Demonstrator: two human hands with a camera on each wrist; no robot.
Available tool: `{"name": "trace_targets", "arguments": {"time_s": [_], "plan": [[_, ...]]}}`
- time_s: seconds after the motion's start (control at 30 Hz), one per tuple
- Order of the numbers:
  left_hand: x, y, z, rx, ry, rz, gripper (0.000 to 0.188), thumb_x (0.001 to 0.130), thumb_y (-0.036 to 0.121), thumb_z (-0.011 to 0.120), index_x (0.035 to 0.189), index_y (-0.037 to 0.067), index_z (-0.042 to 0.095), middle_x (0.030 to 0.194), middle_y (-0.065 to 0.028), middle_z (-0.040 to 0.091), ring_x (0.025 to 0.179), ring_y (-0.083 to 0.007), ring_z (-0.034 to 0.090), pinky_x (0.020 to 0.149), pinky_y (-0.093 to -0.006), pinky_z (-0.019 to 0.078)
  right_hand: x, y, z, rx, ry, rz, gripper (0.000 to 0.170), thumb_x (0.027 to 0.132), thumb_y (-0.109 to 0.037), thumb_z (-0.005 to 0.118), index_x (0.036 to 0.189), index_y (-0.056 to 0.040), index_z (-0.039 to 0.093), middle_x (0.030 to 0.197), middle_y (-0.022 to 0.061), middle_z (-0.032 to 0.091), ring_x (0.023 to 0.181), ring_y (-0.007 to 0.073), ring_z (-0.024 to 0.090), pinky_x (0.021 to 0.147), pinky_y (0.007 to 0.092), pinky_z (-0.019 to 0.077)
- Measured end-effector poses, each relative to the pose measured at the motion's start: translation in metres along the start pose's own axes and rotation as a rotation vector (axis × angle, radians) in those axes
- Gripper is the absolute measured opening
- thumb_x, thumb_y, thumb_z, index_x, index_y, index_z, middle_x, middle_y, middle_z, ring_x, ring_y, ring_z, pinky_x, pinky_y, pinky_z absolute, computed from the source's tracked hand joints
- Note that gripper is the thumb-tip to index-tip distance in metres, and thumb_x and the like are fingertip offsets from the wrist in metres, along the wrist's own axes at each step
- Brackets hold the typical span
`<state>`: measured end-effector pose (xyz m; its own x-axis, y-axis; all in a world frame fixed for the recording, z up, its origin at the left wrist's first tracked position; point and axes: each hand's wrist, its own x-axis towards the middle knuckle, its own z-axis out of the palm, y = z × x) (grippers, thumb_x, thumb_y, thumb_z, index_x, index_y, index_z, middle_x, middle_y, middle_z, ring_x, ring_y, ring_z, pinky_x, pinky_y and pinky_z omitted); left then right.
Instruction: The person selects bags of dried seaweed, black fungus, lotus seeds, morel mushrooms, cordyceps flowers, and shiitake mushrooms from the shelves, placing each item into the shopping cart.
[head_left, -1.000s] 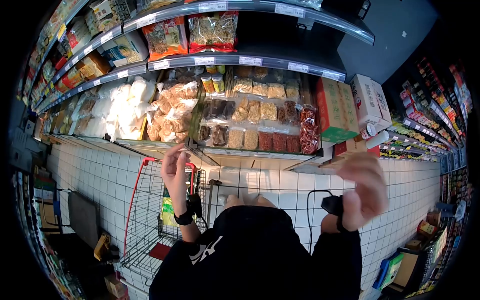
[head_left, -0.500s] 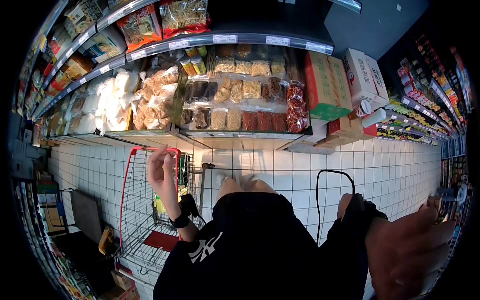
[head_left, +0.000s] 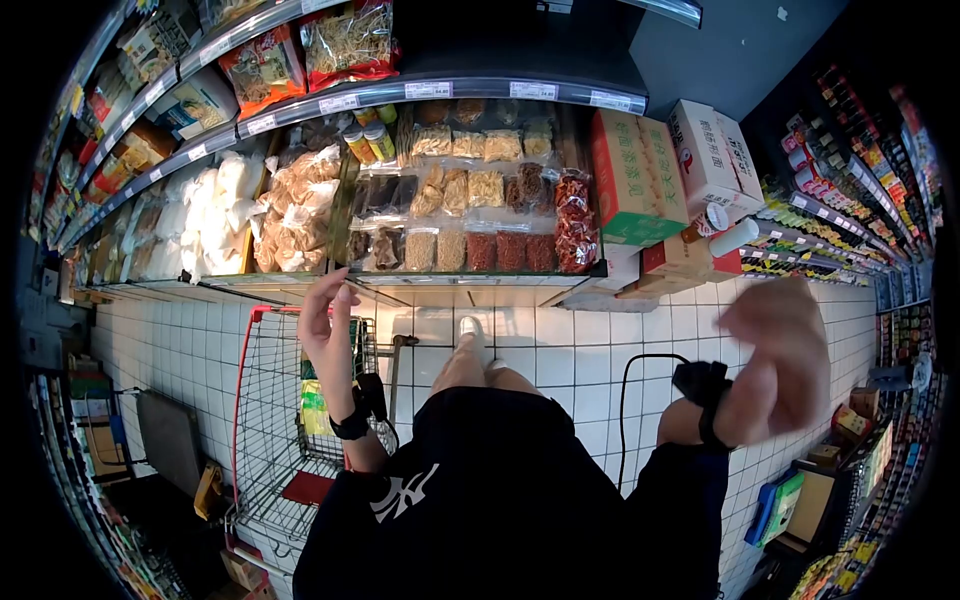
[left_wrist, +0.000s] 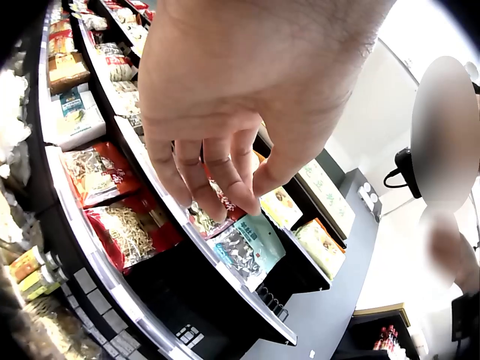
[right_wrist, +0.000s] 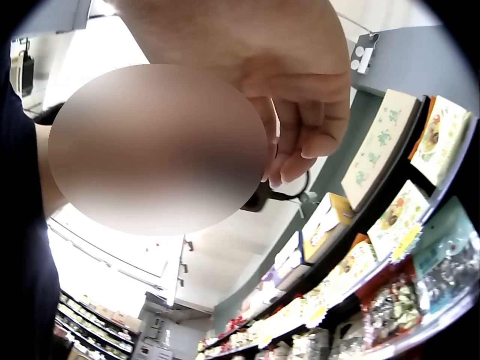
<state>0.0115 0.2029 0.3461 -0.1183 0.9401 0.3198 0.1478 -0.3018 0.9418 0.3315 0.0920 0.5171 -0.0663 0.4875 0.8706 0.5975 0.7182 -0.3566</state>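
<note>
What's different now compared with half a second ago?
The right hand has moved up the head view and slightly inward from low at the person's right; it is blurred. One white shoe has stepped forward, towards the bagged dried foods. Nothing was visibly taken hold of or let go. The left hand stays raised by the shopping cart, and the bagged foods look undisturbed.

My right grip (head_left: 785,350) is blurred in the head view; a smeared oval (right_wrist: 157,150) masks part of the right wrist view; print on the shelf labels (head_left: 610,101) is too small to read.
</note>
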Motion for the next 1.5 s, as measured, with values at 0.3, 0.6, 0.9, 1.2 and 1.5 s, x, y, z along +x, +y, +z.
{"name": "trace_targets", "arguments": {"time_s": [0.3,0.6,0.9,1.2,1.5], "plan": [[0.084,0.026,0.016,-0.019,-0.073,0.19,0.02,0.093,0.008,0.053,0.109,-0.001,0.06,0.086,-0.0031,0.06,0.079,-0.0084,0.055,0.074,-0.0229,0.0434,0.016,0.089,0.013,-0.38,0.151,0.361,0.01,0.089,-0.006,0.058,0.094,0.0016,0.061,0.081,0.0065,0.062,0.069,0.0115,0.054,0.064,0.0237,0.0422],[0.171,0.018,0.028,-0.01,-0.188,0.234,0.02,0.093,0.011,0.051,0.108,0.001,0.061,0.087,-0.0013,0.06,0.083,-0.0067,0.055,0.076,-0.0223,0.0421,0.043,0.173,0.029,-0.314,0.17,0.46,0.017,0.092,-0.012,0.054,0.1,0.0014,0.062,0.083,0.0078,0.063,0.075,0.0121,0.058,0.067,0.0242,0.0443],[0.268,0.002,0.07,-0.016,-0.283,0.321,0.022,0.093,0.016,0.055,0.109,0.002,0.061,0.093,-0.0045,0.063,0.088,-0.012,0.057,0.078,-0.0266,0.0443,0.087,0.246,0.069,-0.009,0.073,0.555,0.019,0.092,-0.011,0.055,0.105,0.001,0.06,0.087,0.0059,0.063,0.082,0.0116,0.059,0.076,0.0241,0.0458],[0.354,0.025,0.114,-0.032,-0.232,0.585,0.023,0.09,0.012,0.057,0.109,0.0,0.06,0.098,-0.0069,0.061,0.092,-0.0155,0.056,0.087,-0.0303,0.042,0.145,0.316,0.097,-0.099,0.048,0.388,0.027,0.087,-0.015,0.063,0.11,-0.0018,0.059,0.093,0.0087,0.063,0.086,0.0142,0.06,0.075,0.0248,0.049],[0.436,0.039,0.162,-0.087,-0.212,0.641,0.036,0.088,0.019,0.061,0.116,-0.003,0.056,0.107,-0.0134,0.062,0.1,-0.0211,0.058,0.087,-0.032,0.0445,0.205,0.368,0.101,-0.059,-0.017,0.516,0.068,0.079,-0.035,0.072,0.127,0.0039,0.045,0.121,0.024,0.054,0.113,0.0287,0.054,0.093,0.0351,0.0452]]}}
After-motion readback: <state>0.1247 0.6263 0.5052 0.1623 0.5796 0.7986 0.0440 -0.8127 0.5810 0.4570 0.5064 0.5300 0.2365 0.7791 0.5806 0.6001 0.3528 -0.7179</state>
